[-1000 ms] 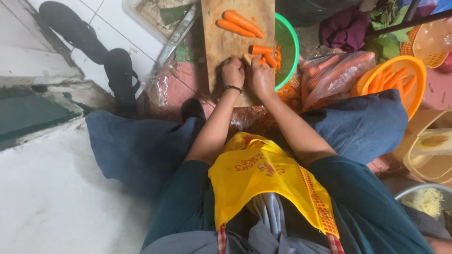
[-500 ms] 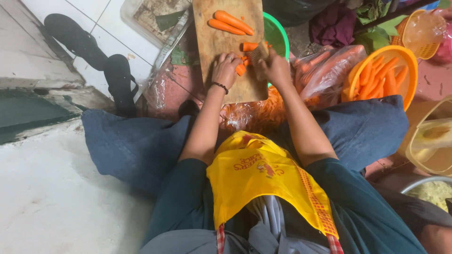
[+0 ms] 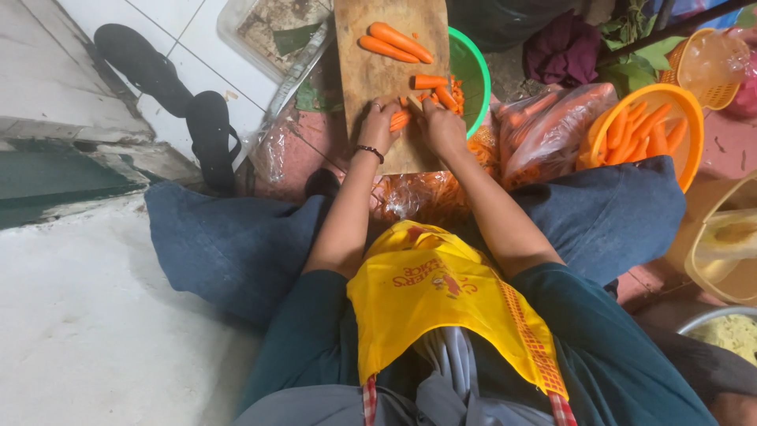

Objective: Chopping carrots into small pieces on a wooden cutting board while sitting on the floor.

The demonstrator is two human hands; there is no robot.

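Head view — a person is sitting on the floor, looking down at a wooden board [image 3: 378,71] lying ahead of their knees. The left hand [image 3: 378,126] is curling its fingers down on a carrot [image 3: 400,120] at the near part of the board, pinning it. The right hand [image 3: 440,126] is resting just beside it, fingers closed together; a small bit of what may be a knife handle is showing at the fingertips, but I cannot tell what it is gripping. A black band [image 3: 369,152] is sitting on the left wrist.

Cut pieces [image 3: 438,88] are lying on the board's right side, just past the hands. Two whole carrots [image 3: 394,43] are lying at the far end of the board. A green bowl [image 3: 477,67] is sticking out from under the board's right edge.

To the right, a clear bag [image 3: 544,126] of carrots is lying near an orange basket [image 3: 686,118] holding more carrots. A yellow apron [image 3: 441,308] is covering the person's front. Black sandals [image 3: 181,102] are lying on the tiles at left — well apart from the board.
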